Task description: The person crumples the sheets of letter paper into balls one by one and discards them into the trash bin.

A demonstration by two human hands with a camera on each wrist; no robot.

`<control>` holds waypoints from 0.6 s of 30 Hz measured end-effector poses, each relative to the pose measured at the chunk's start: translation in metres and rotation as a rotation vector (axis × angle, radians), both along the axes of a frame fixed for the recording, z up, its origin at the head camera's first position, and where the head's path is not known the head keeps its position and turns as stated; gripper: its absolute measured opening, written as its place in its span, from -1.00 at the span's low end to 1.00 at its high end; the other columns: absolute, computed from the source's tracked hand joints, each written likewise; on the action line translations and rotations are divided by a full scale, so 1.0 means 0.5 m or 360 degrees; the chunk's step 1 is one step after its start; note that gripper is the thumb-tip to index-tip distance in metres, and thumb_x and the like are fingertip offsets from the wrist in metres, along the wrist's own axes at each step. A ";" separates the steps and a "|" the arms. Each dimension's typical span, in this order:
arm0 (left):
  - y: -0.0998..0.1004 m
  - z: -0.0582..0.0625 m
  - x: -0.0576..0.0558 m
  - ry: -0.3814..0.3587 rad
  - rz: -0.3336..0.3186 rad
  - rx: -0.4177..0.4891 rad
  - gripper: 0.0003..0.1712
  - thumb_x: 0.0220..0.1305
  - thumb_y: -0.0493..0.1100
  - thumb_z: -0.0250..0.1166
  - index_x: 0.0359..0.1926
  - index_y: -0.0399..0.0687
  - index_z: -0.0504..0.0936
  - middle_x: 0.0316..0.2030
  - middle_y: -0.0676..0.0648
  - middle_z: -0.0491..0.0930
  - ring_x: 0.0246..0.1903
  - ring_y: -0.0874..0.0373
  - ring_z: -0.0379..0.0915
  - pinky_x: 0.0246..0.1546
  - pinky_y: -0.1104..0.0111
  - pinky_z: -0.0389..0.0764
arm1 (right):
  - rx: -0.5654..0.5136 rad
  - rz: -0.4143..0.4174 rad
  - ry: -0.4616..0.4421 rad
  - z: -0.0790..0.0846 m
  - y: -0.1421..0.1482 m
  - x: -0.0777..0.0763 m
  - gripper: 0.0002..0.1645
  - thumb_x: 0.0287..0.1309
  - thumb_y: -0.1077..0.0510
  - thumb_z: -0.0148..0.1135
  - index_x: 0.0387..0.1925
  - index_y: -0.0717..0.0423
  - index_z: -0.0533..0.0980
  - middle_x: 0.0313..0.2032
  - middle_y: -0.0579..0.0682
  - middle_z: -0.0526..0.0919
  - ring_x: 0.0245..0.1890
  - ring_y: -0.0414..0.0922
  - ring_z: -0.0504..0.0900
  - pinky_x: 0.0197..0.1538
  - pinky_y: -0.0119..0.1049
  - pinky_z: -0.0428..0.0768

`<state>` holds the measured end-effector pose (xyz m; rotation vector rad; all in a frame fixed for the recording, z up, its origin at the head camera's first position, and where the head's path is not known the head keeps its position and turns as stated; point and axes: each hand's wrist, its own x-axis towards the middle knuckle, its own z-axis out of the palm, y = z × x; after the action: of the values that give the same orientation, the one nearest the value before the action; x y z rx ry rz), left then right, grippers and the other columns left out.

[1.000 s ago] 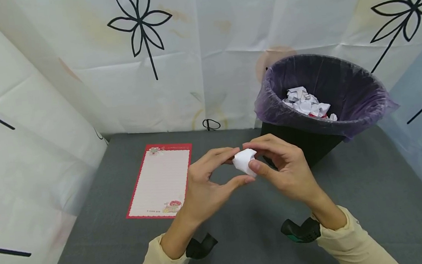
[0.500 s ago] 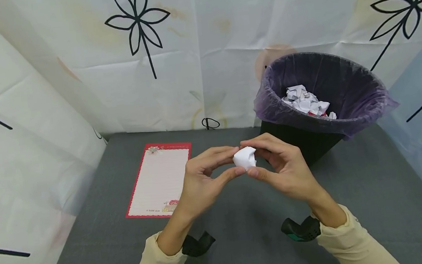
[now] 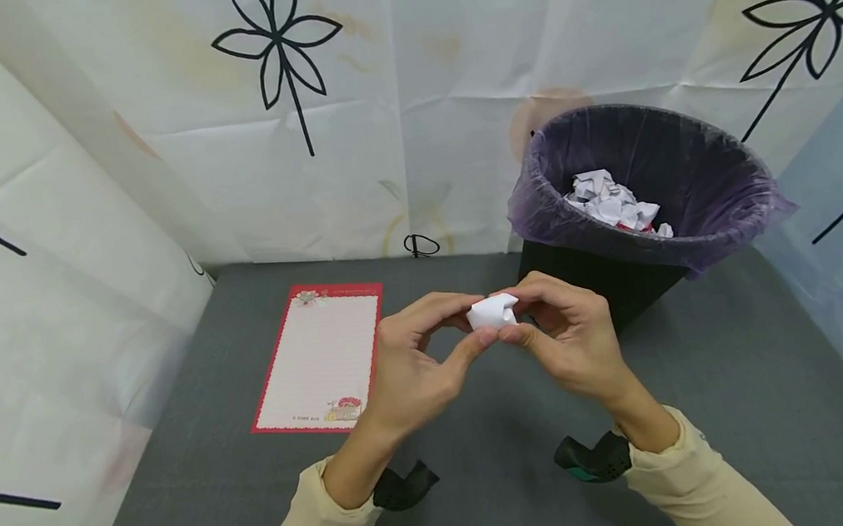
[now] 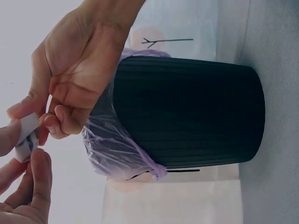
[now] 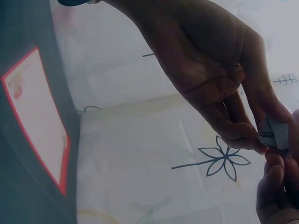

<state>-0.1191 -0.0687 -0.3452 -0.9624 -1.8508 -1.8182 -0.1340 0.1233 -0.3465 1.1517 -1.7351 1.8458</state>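
A small crumpled ball of white paper [image 3: 493, 312] is held up between both hands, above the middle of the table. My left hand [image 3: 417, 364] pinches its left side between thumb and fingers. From the right, my right hand [image 3: 573, 340] pinches it the same way, and the two thumb tips meet just below it. Up close in the left wrist view, the paper ball [image 4: 27, 135] shows folded faces between the fingertips. In the right wrist view the fingers partly cover it.
A red-bordered sheet of lined letter paper [image 3: 320, 359] lies flat on the grey table [image 3: 208, 490], left of the hands. Behind the right hand stands a black bin [image 3: 580, 270] with a purple liner [image 3: 719, 224], holding crumpled paper [image 3: 612, 204]. Patterned white cloth [image 3: 455, 126] walls the back.
Both hands have kept hold of the paper ball and turned it slightly. My left thumb has moved up against the ball, near the right thumb. The bin and the letter sheet stay put.
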 end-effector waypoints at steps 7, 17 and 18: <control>0.006 0.006 -0.002 0.0026 -0.0036 0.0054 -0.74 0.12 -0.55 0.43 -0.12 -0.46 0.72 -0.23 -0.24 0.72 -0.32 0.03 0.63 -0.23 0.22 0.73 | -0.0155 -0.0066 0.0166 -0.005 -0.014 -0.007 -0.58 0.19 0.14 0.43 -0.34 0.53 0.56 -0.39 0.09 0.64 -0.43 -0.16 0.53 -0.36 -0.48 0.58; -0.014 0.025 -0.008 -0.0074 -0.0125 -0.0081 -0.70 0.10 -0.51 0.48 -0.10 -0.36 0.72 -0.17 -0.16 0.70 -0.23 0.08 0.63 -0.14 0.21 0.71 | 0.0049 -0.0022 0.0044 0.009 0.007 0.003 -0.58 0.25 0.18 0.40 -0.05 0.51 0.61 -0.24 0.13 0.66 -0.27 -0.12 0.58 -0.13 -0.39 0.66; -0.016 0.030 -0.009 -0.0070 -0.0139 -0.0101 -0.69 0.10 -0.50 0.48 -0.09 -0.35 0.72 -0.16 -0.15 0.69 -0.21 0.08 0.64 -0.13 0.21 0.71 | 0.0093 -0.0010 0.0020 0.015 0.012 0.005 -0.56 0.25 0.19 0.40 -0.01 0.51 0.59 -0.22 0.14 0.66 -0.24 -0.11 0.59 -0.09 -0.37 0.66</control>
<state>-0.1238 -0.0769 -0.3301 -1.0489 -1.9314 -1.8553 -0.1317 0.1291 -0.3391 1.1764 -1.7942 1.7916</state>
